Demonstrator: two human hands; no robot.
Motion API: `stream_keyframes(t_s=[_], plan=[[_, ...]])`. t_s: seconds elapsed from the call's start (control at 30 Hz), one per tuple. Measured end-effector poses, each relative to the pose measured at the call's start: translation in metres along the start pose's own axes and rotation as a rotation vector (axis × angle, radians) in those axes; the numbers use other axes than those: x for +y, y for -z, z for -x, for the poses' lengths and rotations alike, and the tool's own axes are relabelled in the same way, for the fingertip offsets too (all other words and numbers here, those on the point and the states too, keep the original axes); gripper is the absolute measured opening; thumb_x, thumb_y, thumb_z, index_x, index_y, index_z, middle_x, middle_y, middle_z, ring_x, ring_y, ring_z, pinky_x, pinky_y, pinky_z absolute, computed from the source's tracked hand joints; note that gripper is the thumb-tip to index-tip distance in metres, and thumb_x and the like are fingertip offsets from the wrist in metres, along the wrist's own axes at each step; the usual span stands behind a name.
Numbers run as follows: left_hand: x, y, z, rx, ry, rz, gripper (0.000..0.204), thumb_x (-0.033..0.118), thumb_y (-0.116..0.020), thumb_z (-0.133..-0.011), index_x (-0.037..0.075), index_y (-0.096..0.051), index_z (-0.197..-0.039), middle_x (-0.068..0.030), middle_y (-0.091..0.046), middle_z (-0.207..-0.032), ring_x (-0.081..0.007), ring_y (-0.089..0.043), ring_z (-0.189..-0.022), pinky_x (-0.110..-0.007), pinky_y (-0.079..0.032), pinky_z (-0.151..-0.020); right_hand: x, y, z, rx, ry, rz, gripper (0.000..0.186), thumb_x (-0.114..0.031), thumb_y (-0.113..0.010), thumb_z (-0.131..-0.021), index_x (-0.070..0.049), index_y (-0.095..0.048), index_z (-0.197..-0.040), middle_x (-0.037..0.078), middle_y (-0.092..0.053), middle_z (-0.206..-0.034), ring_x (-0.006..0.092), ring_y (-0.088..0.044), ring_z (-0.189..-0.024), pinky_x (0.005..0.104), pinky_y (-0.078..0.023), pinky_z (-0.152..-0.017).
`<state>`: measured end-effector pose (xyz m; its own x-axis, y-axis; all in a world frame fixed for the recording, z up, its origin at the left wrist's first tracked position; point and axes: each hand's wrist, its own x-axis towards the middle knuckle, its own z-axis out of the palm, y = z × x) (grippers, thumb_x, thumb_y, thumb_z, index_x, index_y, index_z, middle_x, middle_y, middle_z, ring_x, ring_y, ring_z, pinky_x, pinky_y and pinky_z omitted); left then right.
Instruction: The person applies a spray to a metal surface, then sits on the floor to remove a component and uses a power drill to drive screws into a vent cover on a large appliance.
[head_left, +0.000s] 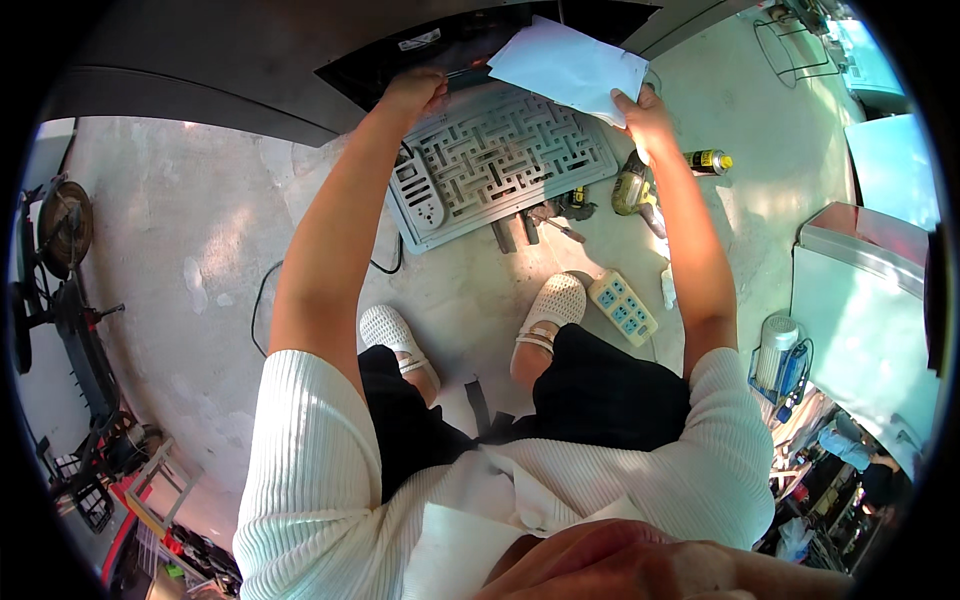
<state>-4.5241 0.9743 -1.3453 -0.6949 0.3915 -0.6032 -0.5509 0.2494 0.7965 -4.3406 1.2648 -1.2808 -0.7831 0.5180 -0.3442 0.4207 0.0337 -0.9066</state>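
My right hand (648,118) grips white sheets of paper (570,65) by their near right corner, thumb on top. The sheets reach leftward across the front of a dark opening (460,45) in a large dark cabinet-like body. My left hand (415,92) is closed at the left part of that opening; what its fingers hold, if anything, is hidden. Below both hands lies a grey plastic panel (520,150) with a woven slot pattern. A grey power strip (415,195) rests on its left end. A yellow-green and black drill (630,188) lies beside my right forearm.
Hand tools (560,212) lie at the panel's near edge. A spray can (708,162) is right of my right forearm. A beige power strip (622,307) sits by my right shoe. A scooter (75,310) stands far left; a pale cabinet (860,300) stands right.
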Motion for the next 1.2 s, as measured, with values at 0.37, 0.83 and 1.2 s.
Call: stream_keyframes(t_s=[0.37, 0.83, 1.2], plan=[[0.016, 0.0, -0.009, -0.662, 0.239, 0.806, 0.046, 0.022, -0.054, -0.091, -0.007, -0.041, -0.125, -0.0212, -0.048, -0.127, -0.0326, -0.048, -0.121, -0.045, -0.04, -0.105, -0.032, -0.025, -0.069, -0.324, -0.254, 0.007, 0.032, -0.018, -0.062, -0.09, -0.011, -0.054, -0.12, 0.001, -0.062, -0.102, 0.0072, -0.059, -0.087, 0.0184, -0.049, -0.069], [0.016, -0.052, -0.015, -0.139, 0.014, 0.444, 0.031, 0.016, -0.056, -0.092, 0.003, -0.047, -0.118, -0.0139, -0.054, -0.114, -0.0252, -0.06, -0.1, -0.036, -0.057, -0.085, -0.038, -0.049, -0.049, -0.464, -0.275, -0.081, 0.042, -0.012, -0.058, -0.091, -0.009, -0.043, -0.13, 0.01, -0.055, -0.119, 0.0223, -0.061, -0.102, 0.0322, -0.054, -0.088], [0.013, -0.075, -0.013, -0.27, 0.101, 0.819, 0.034, 0.018, -0.049, -0.096, -0.001, -0.042, -0.123, -0.016, -0.05, -0.121, -0.029, -0.054, -0.112, -0.041, -0.049, -0.097, -0.027, -0.06, -0.026, -0.289, -0.166, -0.443, 0.032, 0.002, -0.044, -0.093, -0.002, -0.047, -0.125, 0.013, -0.054, -0.121, 0.0269, -0.059, -0.107, 0.0311, -0.053, -0.091]])
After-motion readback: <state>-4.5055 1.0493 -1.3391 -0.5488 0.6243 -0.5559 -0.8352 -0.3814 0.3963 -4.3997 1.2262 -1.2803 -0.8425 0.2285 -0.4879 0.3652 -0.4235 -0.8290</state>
